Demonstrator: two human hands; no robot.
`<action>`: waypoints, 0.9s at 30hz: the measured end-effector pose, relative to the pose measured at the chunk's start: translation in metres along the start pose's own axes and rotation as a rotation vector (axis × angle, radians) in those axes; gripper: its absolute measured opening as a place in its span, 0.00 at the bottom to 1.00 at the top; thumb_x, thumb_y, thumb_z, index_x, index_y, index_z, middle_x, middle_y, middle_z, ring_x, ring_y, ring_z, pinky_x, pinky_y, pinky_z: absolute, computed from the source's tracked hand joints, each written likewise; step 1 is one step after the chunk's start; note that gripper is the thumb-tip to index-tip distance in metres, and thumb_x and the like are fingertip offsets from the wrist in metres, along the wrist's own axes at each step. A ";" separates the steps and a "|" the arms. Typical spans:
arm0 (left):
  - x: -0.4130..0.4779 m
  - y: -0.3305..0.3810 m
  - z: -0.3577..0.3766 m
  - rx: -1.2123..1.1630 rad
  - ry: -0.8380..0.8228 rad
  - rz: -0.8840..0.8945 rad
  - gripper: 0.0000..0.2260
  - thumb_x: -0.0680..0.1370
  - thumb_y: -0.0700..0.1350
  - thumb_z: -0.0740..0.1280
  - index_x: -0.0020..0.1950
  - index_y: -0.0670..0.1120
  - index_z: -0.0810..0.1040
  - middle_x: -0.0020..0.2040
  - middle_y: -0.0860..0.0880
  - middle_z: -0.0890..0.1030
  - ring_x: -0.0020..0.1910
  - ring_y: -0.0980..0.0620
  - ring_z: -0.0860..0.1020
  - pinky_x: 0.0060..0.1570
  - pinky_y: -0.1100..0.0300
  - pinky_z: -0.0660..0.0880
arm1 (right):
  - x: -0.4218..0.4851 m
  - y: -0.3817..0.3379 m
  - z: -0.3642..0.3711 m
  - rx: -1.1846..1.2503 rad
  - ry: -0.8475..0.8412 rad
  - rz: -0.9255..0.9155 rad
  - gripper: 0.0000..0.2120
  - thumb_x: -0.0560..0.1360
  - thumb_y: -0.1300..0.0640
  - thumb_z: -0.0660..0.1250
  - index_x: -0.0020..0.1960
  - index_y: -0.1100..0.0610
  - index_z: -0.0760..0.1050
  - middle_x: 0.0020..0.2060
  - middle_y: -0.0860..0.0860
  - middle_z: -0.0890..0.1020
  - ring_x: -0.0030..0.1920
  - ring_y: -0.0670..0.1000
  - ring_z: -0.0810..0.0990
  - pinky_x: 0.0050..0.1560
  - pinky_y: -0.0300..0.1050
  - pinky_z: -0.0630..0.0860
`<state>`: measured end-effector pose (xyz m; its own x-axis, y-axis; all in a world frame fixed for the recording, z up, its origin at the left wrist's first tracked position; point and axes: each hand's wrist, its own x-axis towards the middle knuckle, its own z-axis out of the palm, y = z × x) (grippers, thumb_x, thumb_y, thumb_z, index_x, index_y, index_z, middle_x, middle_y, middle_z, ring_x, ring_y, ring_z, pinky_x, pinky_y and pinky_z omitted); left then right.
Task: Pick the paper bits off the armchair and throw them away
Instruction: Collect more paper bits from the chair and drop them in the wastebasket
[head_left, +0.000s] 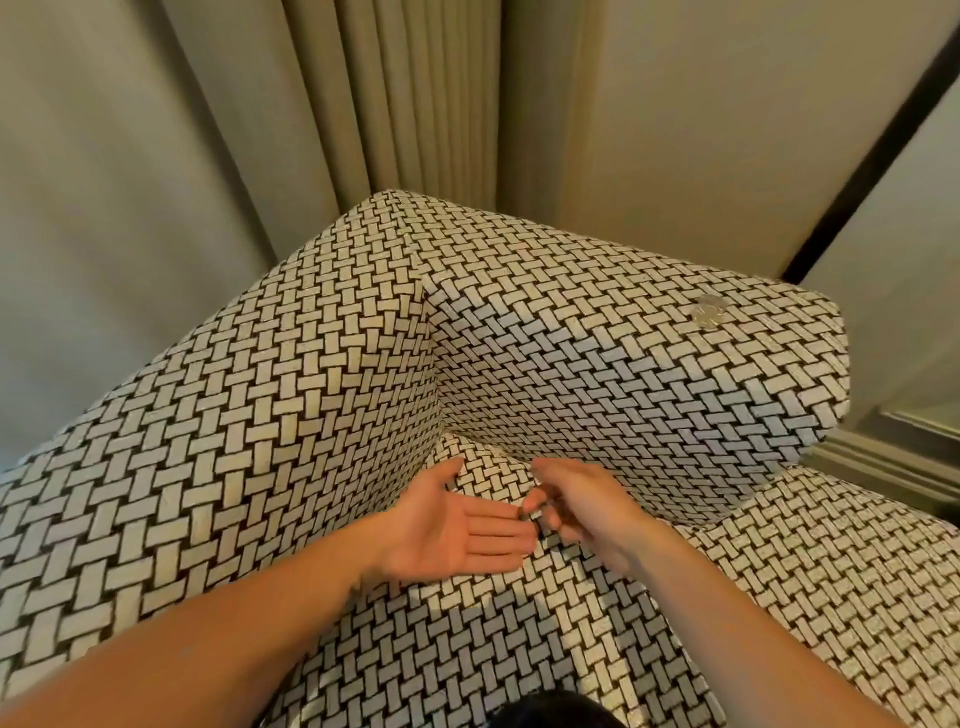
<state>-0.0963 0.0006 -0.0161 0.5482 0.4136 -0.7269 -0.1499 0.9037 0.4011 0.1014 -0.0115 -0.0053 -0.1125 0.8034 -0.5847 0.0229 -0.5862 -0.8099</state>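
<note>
The right hand has its fingertips pinched together just above the tips of the left hand's fingers; whether a paper bit sits in that pinch is too small and blurred to tell. The left hand lies palm up, fingers straight, side by side and flat — an open, bare palm with the thumb spread toward the chair's back corner. Both hands hover low over the seat cushion, close to the inner corner where the backrest and the arm meet.

Both forearms reach in from the bottom edge, bare.

One paper bit shows clearly — a small crumpled pale wad resting on top of the armchair's right-hand arm, well apart from both hands. The whole chair wears a black-and-white basket-weave fabric.

Behind the chair hang beige pleated curtains, with plain pale wall to the right and a dark strip running diagonally down it.
</note>
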 end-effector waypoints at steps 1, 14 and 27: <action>0.005 0.003 -0.002 -0.007 -0.029 -0.016 0.43 0.82 0.68 0.45 0.73 0.29 0.69 0.68 0.29 0.75 0.69 0.33 0.75 0.75 0.39 0.65 | 0.005 -0.002 -0.001 0.015 -0.009 0.015 0.09 0.84 0.58 0.59 0.62 0.53 0.73 0.40 0.53 0.84 0.28 0.45 0.71 0.25 0.37 0.65; 0.026 0.001 -0.004 0.036 -0.100 -0.084 0.48 0.79 0.73 0.41 0.70 0.32 0.75 0.66 0.33 0.79 0.67 0.36 0.78 0.74 0.41 0.68 | 0.038 -0.003 -0.010 -0.021 -0.117 0.246 0.04 0.82 0.62 0.58 0.52 0.63 0.70 0.37 0.57 0.82 0.25 0.45 0.66 0.19 0.35 0.58; 0.032 0.013 -0.027 -0.011 -0.341 -0.277 0.57 0.73 0.79 0.39 0.76 0.30 0.65 0.76 0.30 0.66 0.77 0.33 0.65 0.80 0.42 0.56 | 0.071 -0.010 -0.001 0.322 -0.257 0.434 0.06 0.82 0.59 0.61 0.49 0.58 0.65 0.31 0.50 0.72 0.19 0.42 0.64 0.15 0.30 0.56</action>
<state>-0.1029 0.0284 -0.0497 0.8089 0.0973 -0.5799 0.0329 0.9772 0.2097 0.0945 0.0510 -0.0388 -0.3984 0.4558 -0.7959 -0.1773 -0.8897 -0.4208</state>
